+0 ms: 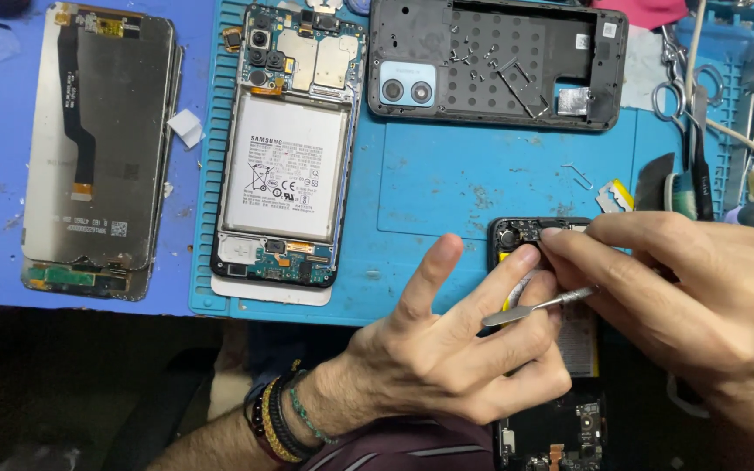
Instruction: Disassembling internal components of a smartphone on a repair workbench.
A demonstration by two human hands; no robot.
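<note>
My left hand [464, 344] rests over an opened phone [560, 427] at the near edge of the blue mat, with its index fingertip on the phone's top corner by the camera module [510, 236]. My right hand [700, 296] comes in from the right, its fingertips pressing on the same top edge. A thin metal spudger [534, 308] lies across between the two hands, its handle held in the right fingers. Most of the phone's middle is hidden under my hands.
On the blue mat [447, 174] lies another opened phone with a white battery [283, 166]. A black back cover holding loose screws [499, 61] sits at the far side. Two stacked screens [98, 139] lie left. Scissors [682, 78], tweezers and a blade [613, 196] crowd the right.
</note>
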